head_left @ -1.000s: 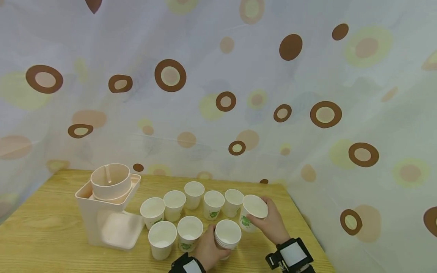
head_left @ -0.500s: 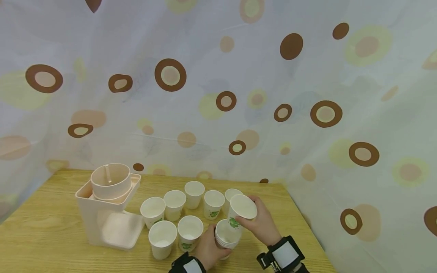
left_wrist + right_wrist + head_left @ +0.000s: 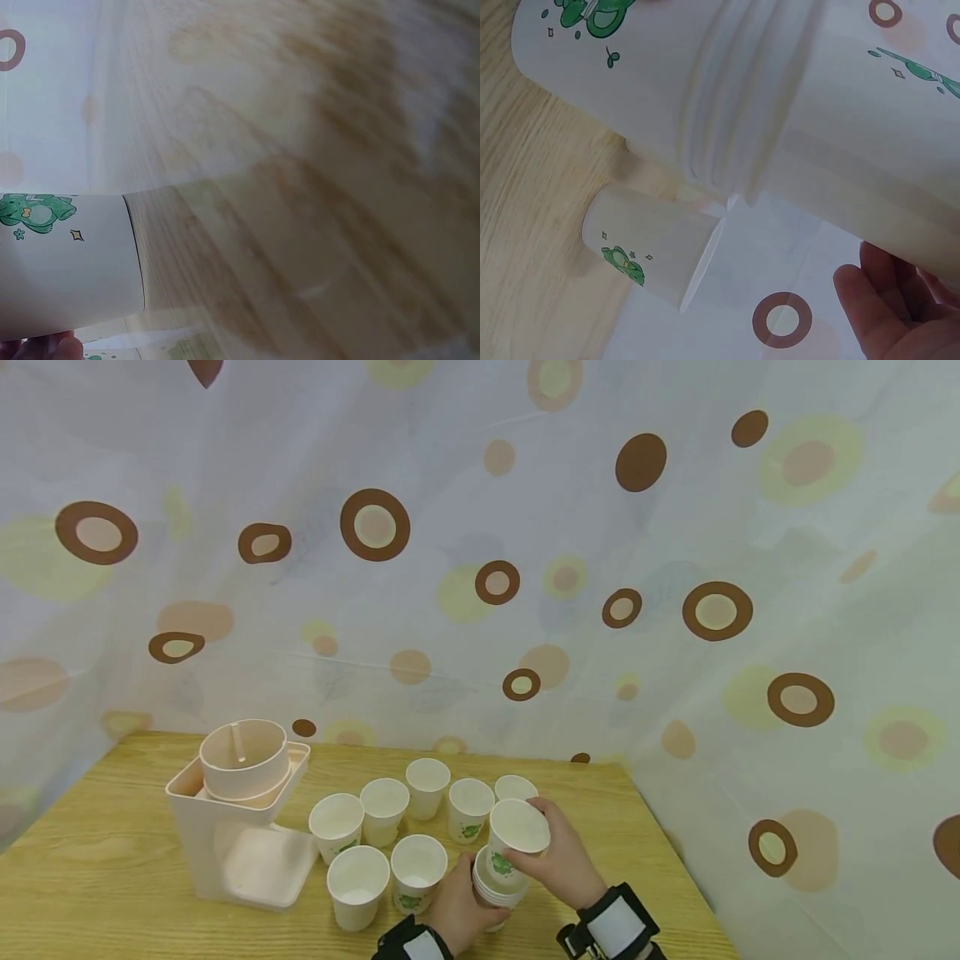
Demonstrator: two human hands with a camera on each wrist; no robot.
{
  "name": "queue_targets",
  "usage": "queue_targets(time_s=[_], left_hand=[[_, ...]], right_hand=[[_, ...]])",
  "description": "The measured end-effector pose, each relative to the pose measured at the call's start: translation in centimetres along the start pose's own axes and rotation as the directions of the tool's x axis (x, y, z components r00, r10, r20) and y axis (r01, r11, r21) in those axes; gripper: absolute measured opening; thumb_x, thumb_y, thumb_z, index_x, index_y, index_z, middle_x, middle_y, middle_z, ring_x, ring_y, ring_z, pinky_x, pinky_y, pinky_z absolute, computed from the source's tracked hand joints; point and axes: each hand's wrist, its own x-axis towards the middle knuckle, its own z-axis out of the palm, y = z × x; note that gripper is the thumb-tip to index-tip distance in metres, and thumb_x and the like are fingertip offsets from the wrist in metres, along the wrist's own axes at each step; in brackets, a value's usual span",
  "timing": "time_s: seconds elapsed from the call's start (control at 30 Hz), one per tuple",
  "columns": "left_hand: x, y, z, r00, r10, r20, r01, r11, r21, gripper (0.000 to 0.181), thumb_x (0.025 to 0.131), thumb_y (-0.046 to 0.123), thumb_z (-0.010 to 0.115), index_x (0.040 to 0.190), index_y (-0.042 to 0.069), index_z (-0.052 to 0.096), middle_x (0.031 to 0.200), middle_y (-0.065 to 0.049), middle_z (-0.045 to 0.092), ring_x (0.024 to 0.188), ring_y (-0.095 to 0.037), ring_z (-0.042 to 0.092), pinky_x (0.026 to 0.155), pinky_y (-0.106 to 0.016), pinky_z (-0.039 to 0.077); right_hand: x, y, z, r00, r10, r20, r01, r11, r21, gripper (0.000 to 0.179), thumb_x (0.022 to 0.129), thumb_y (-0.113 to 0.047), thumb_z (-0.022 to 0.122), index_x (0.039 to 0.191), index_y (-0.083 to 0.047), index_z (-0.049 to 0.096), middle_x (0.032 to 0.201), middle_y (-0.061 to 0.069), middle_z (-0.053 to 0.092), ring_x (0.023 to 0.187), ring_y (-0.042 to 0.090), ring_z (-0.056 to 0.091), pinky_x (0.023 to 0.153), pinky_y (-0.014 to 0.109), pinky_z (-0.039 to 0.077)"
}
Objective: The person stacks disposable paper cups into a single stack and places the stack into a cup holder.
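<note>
My left hand (image 3: 459, 910) grips a nested stack of white paper cups (image 3: 491, 896) near the front of the table. In my right hand (image 3: 564, 862) is a single paper cup (image 3: 517, 828) with a green print, its lower end overlapping the mouth of the stack. The right wrist view shows this cup (image 3: 870, 142) lined up with the several rims of the stack (image 3: 630, 97), the right fingers (image 3: 889, 307) along its side. Seen from the left wrist, a cup wall (image 3: 67, 262) carries a green cartoon animal, with fingertips (image 3: 56, 348) at its lower edge.
Several upright paper cups stand left of and behind the stack, the closest being a cup (image 3: 417, 868) beside my left hand. One cup (image 3: 516, 787) is partly hidden behind the held cup. A pale plastic dispenser-like container (image 3: 225, 827) stands on the wooden table (image 3: 97, 860) at left.
My right hand has carried its cup leftward and then down, from beside the stack to the stack's mouth. The left hand and the stack have stayed in place.
</note>
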Motion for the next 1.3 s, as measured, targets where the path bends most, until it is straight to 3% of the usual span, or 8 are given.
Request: queue_targets(time_s=[0.33, 0.73, 1.3], left_hand=[[0.0, -0.1, 0.0, 1.0, 0.01, -0.012, -0.01, 1.0, 0.009, 0.067, 0.064, 0.013, 0.084, 0.115, -0.003, 0.044, 0.11, -0.016, 0.059, 0.101, -0.032, 0.059, 0.086, -0.05, 0.048], [-0.1, 0.1, -0.1, 0.999, 0.023, -0.027, -0.023, 1.0, 0.015, 0.066, 0.063, 0.013, 0.084, 0.115, -0.003, 0.046, 0.11, -0.016, 0.059, 0.101, -0.032, 0.059, 0.086, -0.049, 0.048], [-0.1, 0.0, 0.0, 0.999, 0.037, -0.039, -0.036, 0.999, 0.029, 0.067, 0.063, 0.014, 0.084, 0.115, -0.004, 0.046, 0.111, -0.018, 0.06, 0.1, -0.032, 0.06, 0.085, -0.048, 0.048]], right_hand=[[-0.2, 0.7, 0.7, 0.999, 0.014, 0.039, -0.012, 0.998, -0.056, 0.069, 0.068, -0.015, 0.081, 0.123, 0.005, 0.045, 0.113, 0.017, 0.056, 0.1, 0.026, 0.056, 0.08, 0.037, 0.048], [-0.4, 0.9, 0.8, 0.993, 0.009, 0.118, -0.012, 1.0, 0.029, 0.071, 0.071, -0.014, 0.08, 0.128, 0.005, 0.042, 0.118, 0.016, 0.055, 0.103, 0.026, 0.056, 0.081, 0.038, 0.048], [-0.6, 1.7, 1.3, 0.987, -0.028, 0.157, 0.028, 1.0, 0.001, 0.069, 0.072, -0.019, 0.078, 0.125, 0.004, 0.042, 0.116, 0.016, 0.055, 0.102, 0.026, 0.055, 0.082, 0.036, 0.048]])
